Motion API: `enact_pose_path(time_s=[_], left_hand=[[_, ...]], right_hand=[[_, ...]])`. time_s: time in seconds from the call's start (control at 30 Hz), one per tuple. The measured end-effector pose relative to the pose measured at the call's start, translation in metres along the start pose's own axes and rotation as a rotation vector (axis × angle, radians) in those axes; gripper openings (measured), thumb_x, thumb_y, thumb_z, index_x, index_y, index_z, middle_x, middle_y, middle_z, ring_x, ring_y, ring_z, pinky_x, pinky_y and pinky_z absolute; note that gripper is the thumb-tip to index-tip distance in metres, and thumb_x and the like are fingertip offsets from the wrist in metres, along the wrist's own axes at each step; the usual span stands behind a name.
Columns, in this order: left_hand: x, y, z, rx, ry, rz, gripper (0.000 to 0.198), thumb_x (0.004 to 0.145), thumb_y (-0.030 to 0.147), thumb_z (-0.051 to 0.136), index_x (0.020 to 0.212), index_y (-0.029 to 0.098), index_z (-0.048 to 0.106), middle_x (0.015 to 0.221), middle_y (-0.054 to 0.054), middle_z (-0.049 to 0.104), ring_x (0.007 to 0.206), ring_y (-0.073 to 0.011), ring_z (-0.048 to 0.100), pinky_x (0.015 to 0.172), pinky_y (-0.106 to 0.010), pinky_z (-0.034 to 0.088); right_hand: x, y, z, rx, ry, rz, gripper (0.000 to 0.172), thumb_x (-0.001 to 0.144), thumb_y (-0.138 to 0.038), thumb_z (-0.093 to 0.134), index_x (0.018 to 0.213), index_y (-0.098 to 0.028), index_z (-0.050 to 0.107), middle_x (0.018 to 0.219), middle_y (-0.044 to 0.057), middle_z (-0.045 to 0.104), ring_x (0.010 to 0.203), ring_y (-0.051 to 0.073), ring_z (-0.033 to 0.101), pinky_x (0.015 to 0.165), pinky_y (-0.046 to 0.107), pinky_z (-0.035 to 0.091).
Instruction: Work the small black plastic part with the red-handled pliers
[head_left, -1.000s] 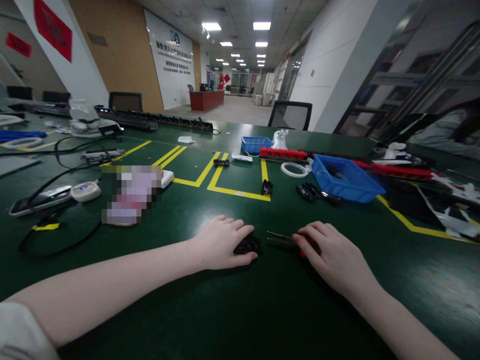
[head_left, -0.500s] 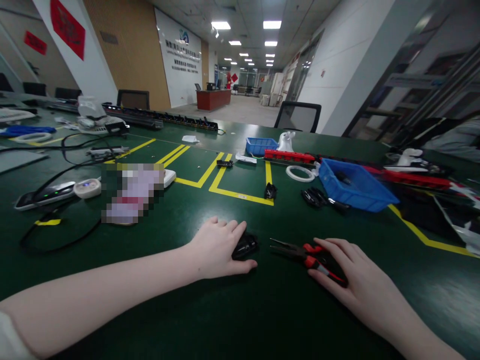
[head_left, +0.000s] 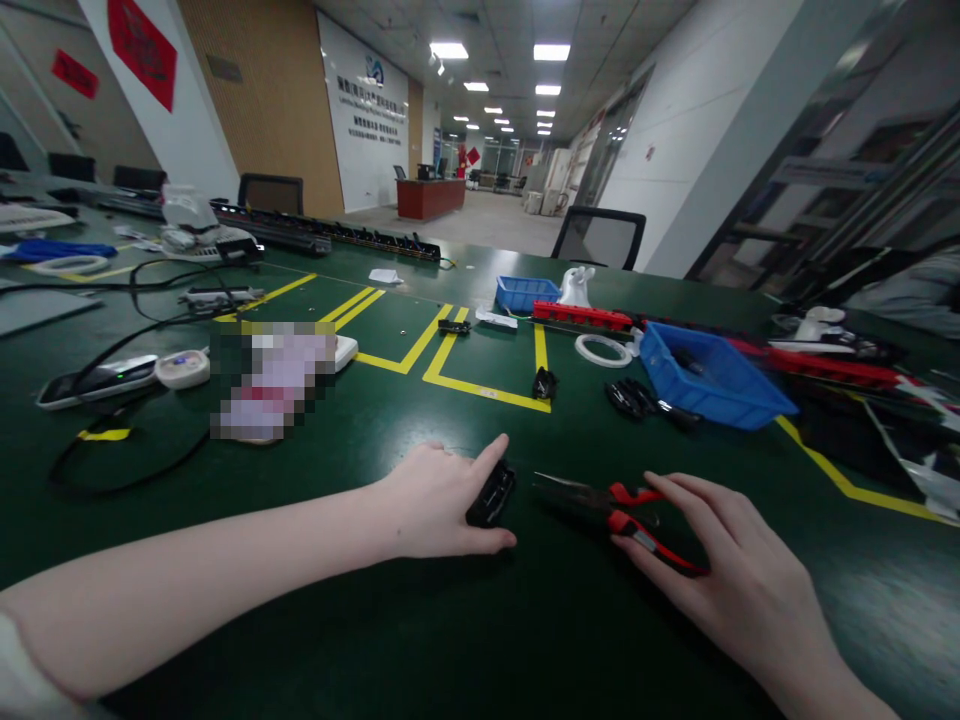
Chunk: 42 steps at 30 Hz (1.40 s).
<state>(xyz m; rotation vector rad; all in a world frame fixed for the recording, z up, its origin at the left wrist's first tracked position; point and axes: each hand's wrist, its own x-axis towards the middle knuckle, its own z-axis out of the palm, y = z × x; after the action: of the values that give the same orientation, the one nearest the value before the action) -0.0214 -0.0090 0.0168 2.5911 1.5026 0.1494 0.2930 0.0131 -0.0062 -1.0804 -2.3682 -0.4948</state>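
My left hand [head_left: 442,500] rests low over the table, curled against a small glossy black plastic part [head_left: 493,497]. Its index finger points out past the part and the thumb lies stretched below; the other fingers are mostly hidden. To the right, my right hand [head_left: 731,560] holds long-nose pliers [head_left: 581,492] with red handles, fingers on one handle and thumb at the other. The pliers' tips point left toward the black part, a short gap away from it. The handles are spread apart.
More black parts [head_left: 630,397] lie beside a blue bin [head_left: 712,385]. Behind are a white tape ring [head_left: 604,350], a red strip [head_left: 581,315] and a small blue tray [head_left: 527,293]. A blurred phone-like object [head_left: 274,385] and black cables [head_left: 135,490] lie left.
The left index finger has lifted and stretched forward, and the black part has turned more upright. The pliers' handles have spread wider, with the right hand opening slightly around them.
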Motion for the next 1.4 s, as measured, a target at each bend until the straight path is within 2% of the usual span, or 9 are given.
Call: enact_pose_path(time_s=[0.17, 0.33, 0.53, 0.7, 0.83, 1.03, 1.23, 1.3, 1.4], left_hand=[[0.004, -0.012, -0.003, -0.071, -0.059, 0.025, 0.094, 0.082, 0.072, 0.049, 0.153, 0.018, 0.020, 0.084, -0.007, 0.071, 0.070, -0.0243, 0.068, 0.055, -0.028, 0.042], [0.007, -0.026, -0.013, -0.250, -0.172, 0.126, 0.090, 0.078, 0.066, 0.062, 0.149, 0.020, 0.030, 0.090, -0.004, 0.070, 0.073, -0.0196, 0.066, 0.056, -0.024, 0.041], [0.010, -0.035, -0.018, -0.354, -0.231, 0.200, 0.076, 0.078, 0.055, 0.069, 0.142, 0.024, 0.039, 0.077, 0.003, 0.065, 0.065, -0.0141, 0.061, 0.053, -0.021, 0.037], [0.014, -0.033, -0.005, -0.315, -0.161, 0.188, 0.075, 0.074, 0.064, 0.068, 0.134, 0.024, 0.047, 0.071, 0.003, 0.062, 0.060, -0.0153, 0.061, 0.049, -0.022, 0.031], [0.015, -0.030, 0.006, -0.233, -0.079, 0.188, 0.078, 0.072, 0.073, 0.064, 0.129, 0.023, 0.050, 0.080, -0.001, 0.068, 0.065, -0.0183, 0.065, 0.051, -0.023, 0.035], [0.014, -0.026, 0.009, -0.172, -0.040, 0.215, 0.079, 0.070, 0.078, 0.061, 0.125, 0.022, 0.052, 0.092, -0.003, 0.070, 0.073, -0.0207, 0.067, 0.056, -0.025, 0.040], [0.013, -0.026, 0.009, -0.114, 0.094, 0.255, 0.094, 0.063, 0.081, 0.063, 0.131, 0.018, 0.049, 0.115, -0.010, 0.063, 0.088, -0.0254, 0.064, 0.075, -0.034, 0.046], [0.015, -0.028, 0.010, -0.128, 0.128, 0.320, 0.098, 0.067, 0.079, 0.062, 0.140, 0.017, 0.041, 0.129, -0.014, 0.056, 0.103, -0.0292, 0.060, 0.084, -0.037, 0.045], [0.017, -0.030, 0.011, -0.182, 0.095, 0.445, 0.094, 0.077, 0.071, 0.060, 0.148, 0.017, 0.030, 0.143, -0.015, 0.045, 0.122, -0.0308, 0.050, 0.095, -0.038, 0.041]], right_hand=[[-0.002, 0.001, -0.001, 0.030, 0.000, -0.004, 0.057, 0.086, -0.047, 0.059, 0.133, -0.016, 0.049, 0.118, 0.017, 0.058, 0.102, 0.031, 0.061, 0.083, 0.046, 0.053], [-0.006, -0.002, -0.003, 0.153, -0.025, 0.066, 0.054, 0.087, -0.046, 0.060, 0.133, -0.020, 0.049, 0.118, 0.014, 0.058, 0.102, 0.029, 0.063, 0.085, 0.044, 0.054], [-0.004, -0.016, -0.005, 0.200, -0.033, 0.059, 0.050, 0.085, -0.046, 0.062, 0.129, -0.022, 0.053, 0.117, 0.012, 0.059, 0.098, 0.026, 0.065, 0.078, 0.039, 0.057], [-0.003, -0.021, -0.004, 0.220, -0.006, 0.005, 0.046, 0.085, -0.044, 0.063, 0.124, -0.020, 0.055, 0.114, 0.012, 0.059, 0.096, 0.024, 0.065, 0.078, 0.036, 0.057], [-0.003, -0.019, -0.003, 0.207, -0.010, 0.001, 0.044, 0.086, -0.043, 0.062, 0.123, -0.019, 0.055, 0.114, 0.012, 0.058, 0.096, 0.024, 0.065, 0.079, 0.036, 0.057], [-0.002, -0.018, -0.004, 0.211, 0.001, -0.040, 0.045, 0.084, -0.041, 0.064, 0.122, -0.019, 0.055, 0.111, 0.011, 0.062, 0.096, 0.023, 0.066, 0.080, 0.036, 0.057], [-0.004, -0.015, -0.008, 0.197, 0.019, -0.047, 0.045, 0.084, -0.039, 0.065, 0.122, -0.018, 0.055, 0.111, 0.011, 0.064, 0.096, 0.024, 0.066, 0.081, 0.037, 0.057], [-0.004, -0.013, -0.008, 0.193, 0.022, -0.054, 0.046, 0.083, -0.039, 0.066, 0.123, -0.017, 0.055, 0.111, 0.012, 0.064, 0.096, 0.024, 0.065, 0.081, 0.037, 0.057], [-0.005, -0.012, -0.009, 0.193, 0.015, -0.056, 0.047, 0.083, -0.039, 0.066, 0.124, -0.017, 0.055, 0.111, 0.012, 0.064, 0.097, 0.024, 0.065, 0.080, 0.037, 0.057]])
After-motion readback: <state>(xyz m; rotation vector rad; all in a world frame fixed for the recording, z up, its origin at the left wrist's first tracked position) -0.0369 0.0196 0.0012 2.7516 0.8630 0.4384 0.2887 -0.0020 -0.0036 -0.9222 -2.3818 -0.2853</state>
